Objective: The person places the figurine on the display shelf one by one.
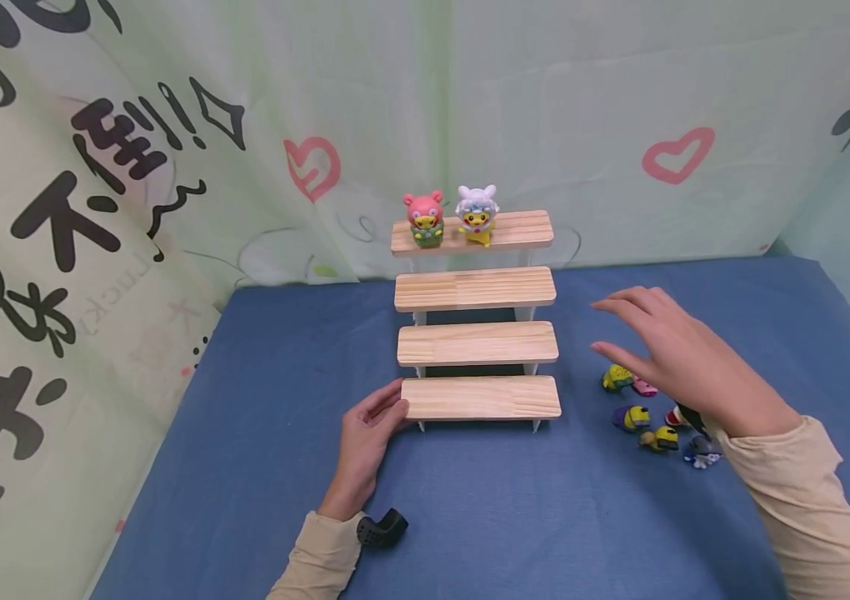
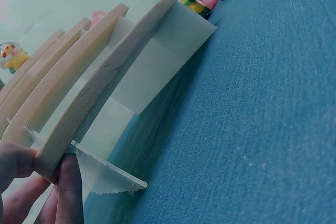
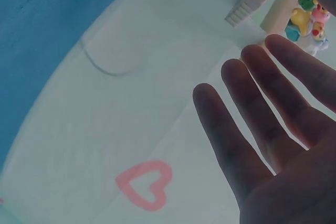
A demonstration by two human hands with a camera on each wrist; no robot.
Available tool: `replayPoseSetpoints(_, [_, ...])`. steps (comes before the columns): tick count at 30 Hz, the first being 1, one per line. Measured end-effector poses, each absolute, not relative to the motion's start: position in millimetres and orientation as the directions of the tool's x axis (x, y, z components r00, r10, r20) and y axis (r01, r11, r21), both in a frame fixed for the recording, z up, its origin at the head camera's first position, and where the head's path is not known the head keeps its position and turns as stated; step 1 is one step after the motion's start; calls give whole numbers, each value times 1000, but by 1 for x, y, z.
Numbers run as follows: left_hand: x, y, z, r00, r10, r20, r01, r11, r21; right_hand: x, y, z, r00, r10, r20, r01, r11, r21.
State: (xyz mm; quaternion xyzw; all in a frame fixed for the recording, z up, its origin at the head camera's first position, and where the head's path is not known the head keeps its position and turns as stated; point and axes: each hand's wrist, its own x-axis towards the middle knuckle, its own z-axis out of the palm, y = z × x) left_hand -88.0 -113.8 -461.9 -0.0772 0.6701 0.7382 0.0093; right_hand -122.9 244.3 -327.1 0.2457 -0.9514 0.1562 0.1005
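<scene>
A four-step wooden display stand (image 1: 481,398) with whitish side supports stands on the blue cloth. My left hand (image 1: 365,446) pinches the left end of its lowest board, thumb on top and fingers beneath in the left wrist view. On the top board are a figurine in a pink hood (image 1: 425,222) and one in a white hood (image 1: 477,218). To the right of the stand my right hand (image 1: 683,358) hovers with its fingers extended and apart, holding nothing. Below it lie several small figurines, among them a yellow-green one (image 1: 617,378) and a purple-and-yellow one (image 1: 631,418).
More figurines lie by the right forearm, including a yellow-and-brown one (image 1: 660,439) and a grey-and-white one (image 1: 702,453). A pale curtain (image 1: 545,117) with hearts and black lettering hangs close behind the stand. Blue cloth (image 1: 275,400) covers the table.
</scene>
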Motion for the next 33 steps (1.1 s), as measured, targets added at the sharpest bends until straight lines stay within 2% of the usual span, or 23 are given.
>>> replayPoseSetpoints(26, [-88, -114, -462, -988, -89, -127, -118, -103, 988, -109, 275, -346, -907, -411, 97, -421, 867, -267])
replayPoseSetpoints(33, [-87, -113, -461, -988, -88, -126, -117, -104, 988, -105, 286, -351, -907, -408, 107, -421, 863, -278])
